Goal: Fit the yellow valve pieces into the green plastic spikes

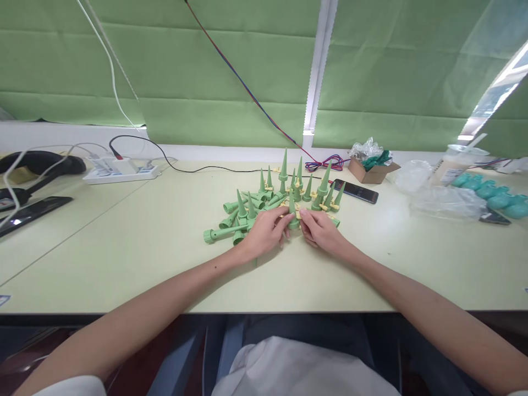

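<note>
Between my two hands a green plastic watering spike (292,204) stands point up. My left hand (266,230) is closed, thumb and fingers gripping it low on its left side. From the right, my right hand (320,230) pinches at a small yellow part by the spike's base; most of that part is hidden by the fingers. More green spikes, several with small yellow valves, stand upright behind and to the right, such as a tall spike (284,166). On the left, several long green spikes lie in a loose pile, one spike (223,233) pointing outward.
A phone (355,191) lies right of the spikes. Behind it are a small cardboard box (371,171) and coiled red-blue wire (328,163). Far right stand a cup (451,165), plastic bags and teal bulbs (499,195). A power strip (121,174) and headphones lie left.
</note>
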Motion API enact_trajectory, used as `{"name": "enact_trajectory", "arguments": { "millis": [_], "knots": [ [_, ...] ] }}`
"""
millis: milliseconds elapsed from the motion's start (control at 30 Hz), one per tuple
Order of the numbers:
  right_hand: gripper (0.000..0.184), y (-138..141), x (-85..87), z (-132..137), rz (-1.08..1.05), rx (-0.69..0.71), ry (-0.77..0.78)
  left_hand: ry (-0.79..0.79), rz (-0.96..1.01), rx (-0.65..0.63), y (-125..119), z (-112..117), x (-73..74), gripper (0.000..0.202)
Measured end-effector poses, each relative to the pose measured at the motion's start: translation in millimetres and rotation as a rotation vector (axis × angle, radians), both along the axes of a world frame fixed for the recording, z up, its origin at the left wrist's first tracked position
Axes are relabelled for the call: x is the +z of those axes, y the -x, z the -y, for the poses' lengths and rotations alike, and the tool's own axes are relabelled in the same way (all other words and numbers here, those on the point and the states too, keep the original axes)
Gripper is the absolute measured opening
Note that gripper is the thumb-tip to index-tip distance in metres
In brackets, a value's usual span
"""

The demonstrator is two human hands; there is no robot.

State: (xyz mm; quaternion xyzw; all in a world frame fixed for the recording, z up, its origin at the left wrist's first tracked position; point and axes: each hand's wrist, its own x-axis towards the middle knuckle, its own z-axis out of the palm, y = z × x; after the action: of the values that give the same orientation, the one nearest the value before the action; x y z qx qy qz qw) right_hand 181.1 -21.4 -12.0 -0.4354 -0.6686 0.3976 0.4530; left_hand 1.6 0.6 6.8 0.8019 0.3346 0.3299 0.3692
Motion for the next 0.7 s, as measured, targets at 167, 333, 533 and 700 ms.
{"name": "enact_trajectory", "arguments": {
  "millis": [167,333,533,700],
  "knots": [
    [0.051,-1.5,-1.2,0.4,0.029,0.028,-0.019,0.073,0.030,-0.006,0.5,-2.2,-3.1,0.037],
    [0.050,-2.1,-2.7,0.4,0.073,0.027,-0.040,0.091,0.061,-0.016,-0.4,-2.7,-4.0,0.041],
    [0.048,-2.2,-3.8,1.8,0.203,-0.001,-0.136,0.131,0.078,-0.024,-0.6,-3.6,-4.9,0.044],
    [0.047,-2.5,-2.5,2.5,0.321,-0.054,-0.214,0.155,0.069,-0.037,0.5,-4.1,-4.7,0.045]
  ]
}}
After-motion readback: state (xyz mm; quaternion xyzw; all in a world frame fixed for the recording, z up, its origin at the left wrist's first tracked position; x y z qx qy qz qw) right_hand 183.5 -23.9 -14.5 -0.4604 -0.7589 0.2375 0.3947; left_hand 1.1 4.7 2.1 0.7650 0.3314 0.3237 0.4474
